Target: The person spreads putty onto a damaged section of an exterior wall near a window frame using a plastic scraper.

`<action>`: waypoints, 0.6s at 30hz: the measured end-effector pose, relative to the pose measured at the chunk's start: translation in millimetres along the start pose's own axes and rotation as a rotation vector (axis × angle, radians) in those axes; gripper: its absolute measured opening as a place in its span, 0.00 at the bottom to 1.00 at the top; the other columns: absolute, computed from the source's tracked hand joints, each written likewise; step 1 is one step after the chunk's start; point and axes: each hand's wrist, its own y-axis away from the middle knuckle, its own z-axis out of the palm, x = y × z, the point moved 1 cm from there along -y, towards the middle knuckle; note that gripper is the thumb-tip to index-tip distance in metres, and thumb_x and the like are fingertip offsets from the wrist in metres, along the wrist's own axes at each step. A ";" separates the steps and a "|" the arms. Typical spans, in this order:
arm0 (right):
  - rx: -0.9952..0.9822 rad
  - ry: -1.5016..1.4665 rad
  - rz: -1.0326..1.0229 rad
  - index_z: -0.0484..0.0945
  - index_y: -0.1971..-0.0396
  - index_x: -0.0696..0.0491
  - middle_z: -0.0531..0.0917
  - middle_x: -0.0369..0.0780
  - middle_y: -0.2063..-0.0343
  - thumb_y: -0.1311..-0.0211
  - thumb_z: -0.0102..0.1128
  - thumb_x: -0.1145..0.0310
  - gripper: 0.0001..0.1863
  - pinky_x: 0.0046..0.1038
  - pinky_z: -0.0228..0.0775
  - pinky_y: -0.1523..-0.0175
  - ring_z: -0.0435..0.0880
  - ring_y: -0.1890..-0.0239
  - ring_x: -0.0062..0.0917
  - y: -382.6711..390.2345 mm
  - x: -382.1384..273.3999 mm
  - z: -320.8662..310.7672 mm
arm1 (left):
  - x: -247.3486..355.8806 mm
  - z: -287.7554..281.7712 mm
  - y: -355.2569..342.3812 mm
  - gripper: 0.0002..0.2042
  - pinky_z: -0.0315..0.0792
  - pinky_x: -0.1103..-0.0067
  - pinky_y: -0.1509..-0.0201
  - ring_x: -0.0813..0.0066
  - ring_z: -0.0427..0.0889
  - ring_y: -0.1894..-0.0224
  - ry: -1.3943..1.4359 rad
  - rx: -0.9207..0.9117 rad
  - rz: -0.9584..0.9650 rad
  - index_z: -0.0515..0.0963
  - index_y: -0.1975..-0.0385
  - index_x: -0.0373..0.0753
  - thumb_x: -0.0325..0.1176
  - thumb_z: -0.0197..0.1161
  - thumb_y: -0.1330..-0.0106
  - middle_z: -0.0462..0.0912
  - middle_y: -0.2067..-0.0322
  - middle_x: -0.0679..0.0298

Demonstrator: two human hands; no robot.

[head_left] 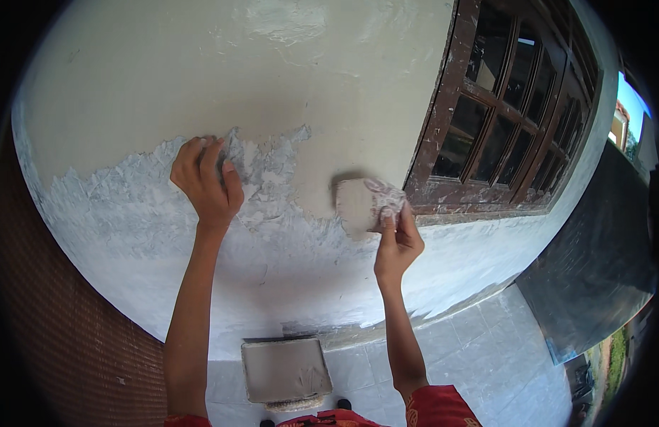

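Observation:
A putty-smeared scraper (358, 205) lies with its flat blade against the wall (322, 92), just left of the window frame. My right hand (400, 242) grips its caked handle between thumb and fingers. Further left, my left hand (207, 181) is against or very close to the wall, fingers bent and thumb apart, with nothing seen in it. Around that hand, a ragged edge divides the smooth cream putty (165, 107) above from the rough grey-white surface (272, 249) below. Any contact under the left fingertips is hidden.
A brown wooden window (497, 114) with glass panes borders the work on the right. Below stands a rectangular container (290, 398) filled with putty, on grey floor tiles (486, 349). A woven brown panel (66, 320) is at left, a dark sheet (593, 263) at right.

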 end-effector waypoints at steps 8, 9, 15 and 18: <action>0.141 -0.008 0.117 0.68 0.48 0.69 0.79 0.49 0.57 0.39 0.54 0.79 0.19 0.24 0.72 0.51 0.78 0.57 0.24 -8.1 5.9 4.5 | -2.1 -3.8 3.1 0.14 0.54 0.68 0.47 0.61 0.65 0.48 -0.014 0.011 -0.009 0.71 0.54 0.39 0.34 0.49 0.37 0.70 0.54 0.59; 0.149 -0.071 0.073 0.68 0.47 0.69 0.79 0.49 0.57 0.38 0.53 0.78 0.19 0.24 0.72 0.52 0.79 0.57 0.24 -12.7 3.0 -3.5 | -3.5 -3.2 3.4 0.14 0.54 0.68 0.47 0.61 0.65 0.48 -0.030 0.013 -0.007 0.71 0.54 0.39 0.34 0.49 0.37 0.70 0.54 0.59; -0.120 0.017 0.059 0.71 0.49 0.66 0.80 0.46 0.57 0.40 0.56 0.80 0.19 0.20 0.71 0.55 0.78 0.57 0.21 21.4 2.2 31.4 | -3.0 -6.1 1.0 0.14 0.53 0.68 0.45 0.61 0.65 0.47 -0.018 -0.033 0.007 0.68 0.52 0.36 0.34 0.48 0.34 0.71 0.53 0.58; -0.217 0.080 0.082 0.70 0.48 0.67 0.80 0.46 0.58 0.41 0.56 0.80 0.19 0.20 0.71 0.54 0.78 0.57 0.22 22.6 13.9 41.1 | -4.9 -5.8 1.6 0.14 0.53 0.67 0.45 0.61 0.65 0.47 -0.036 0.002 0.013 0.69 0.52 0.36 0.34 0.48 0.34 0.71 0.53 0.58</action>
